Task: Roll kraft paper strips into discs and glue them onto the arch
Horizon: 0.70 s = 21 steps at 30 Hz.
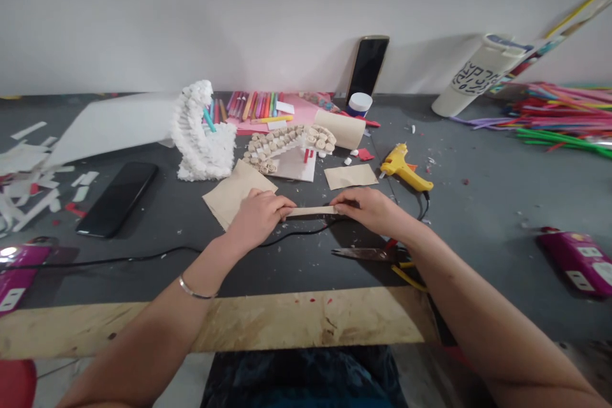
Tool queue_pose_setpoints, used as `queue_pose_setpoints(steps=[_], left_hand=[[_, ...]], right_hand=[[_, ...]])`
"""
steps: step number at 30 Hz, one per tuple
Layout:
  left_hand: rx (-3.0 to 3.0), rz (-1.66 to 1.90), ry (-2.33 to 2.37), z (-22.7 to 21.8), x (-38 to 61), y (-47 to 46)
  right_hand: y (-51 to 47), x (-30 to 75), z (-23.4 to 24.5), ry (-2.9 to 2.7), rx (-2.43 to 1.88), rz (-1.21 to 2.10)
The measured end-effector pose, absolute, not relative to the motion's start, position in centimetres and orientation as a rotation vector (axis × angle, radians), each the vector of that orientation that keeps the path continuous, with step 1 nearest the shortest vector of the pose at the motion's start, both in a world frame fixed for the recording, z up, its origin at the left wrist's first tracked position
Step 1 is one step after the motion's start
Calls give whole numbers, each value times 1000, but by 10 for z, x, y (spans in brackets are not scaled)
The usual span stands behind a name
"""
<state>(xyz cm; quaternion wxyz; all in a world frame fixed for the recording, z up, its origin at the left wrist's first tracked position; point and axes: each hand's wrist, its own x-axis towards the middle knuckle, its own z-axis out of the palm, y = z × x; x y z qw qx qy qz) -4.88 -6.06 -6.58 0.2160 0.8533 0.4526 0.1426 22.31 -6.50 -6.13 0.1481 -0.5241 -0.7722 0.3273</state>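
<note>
Between my two hands a narrow beige paper strip [312, 211] is stretched level, just above the dark table. My left hand [258, 213] pinches its left end, and my right hand [366, 207] pinches the right end. Beneath and behind my left hand lies a beige paper sheet [241, 185]. A smaller beige paper piece [351, 176] rests flat beyond my right hand. Farther back stands an arch of rolled beige paper [282, 142] on a pale base. Scissors [366, 254] with yellow handles lie partly hidden under my right forearm.
A yellow glue gun [406, 167] lies right of my right hand; a black cable [182, 248] crosses the table. Left are a white textured model [201, 140], a phone [118, 199] and paper scraps [29, 197]. Behind are markers [255, 105], a propped phone [368, 67] and a tumbler [478, 73].
</note>
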Motion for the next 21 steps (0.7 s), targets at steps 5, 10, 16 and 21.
queue_pose_setpoints(steps=[5, 10, 16, 21], left_hand=[[2291, 338, 1272, -55, -45, -64], [2169, 380, 1300, -48, -39, -68], [1917, 391, 1218, -46, -40, -68], [1756, 337, 1239, -39, -40, -69]], right_hand=[[-68, 225, -55, -2211, -1589, 1100], [-71, 223, -45, -2159, -1615, 1187], [-73, 224, -38, -2081, -1614, 1243], [-70, 228, -39, -2152, -1548, 1299]])
